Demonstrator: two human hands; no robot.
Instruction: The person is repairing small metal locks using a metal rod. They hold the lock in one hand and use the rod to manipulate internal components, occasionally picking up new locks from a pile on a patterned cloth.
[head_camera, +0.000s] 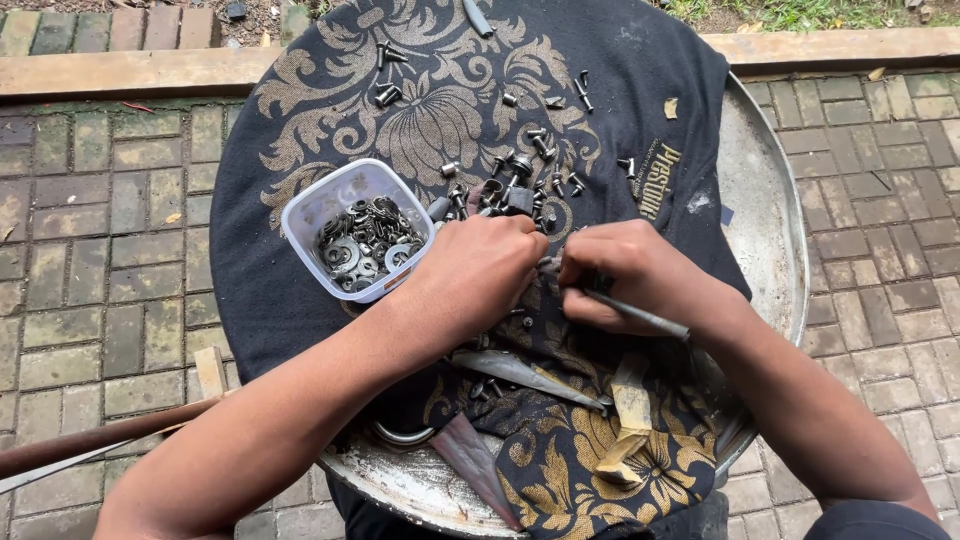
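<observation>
Right hand closed around a thin metal rod, fingers pressed together on it; left hand curled into a loose fist just beside, knuckles up, with something small perhaps pinched under the fingertips, but impossible to tell from here. Only one view, from the head, looking straight down. Rod held in the right fist, free end sticking out toward the right wrist and slightly down in the picture, long axis running from upper left to lower right; other end hidden inside the fingers, pointing toward the left hand. Both hands nearly touching over the middle of a black cloth with gold pattern, spread on a round metal tray. Just above the knuckles, a heap of small bolts and nuts, nearer to the left hand than to the right. Left of that hand, touching distance, a clear plastic tub full of washers. Below the hands, a flat metal blade lying on the cloth and some pale wood scraps. Brick paving all around the tray.
</observation>
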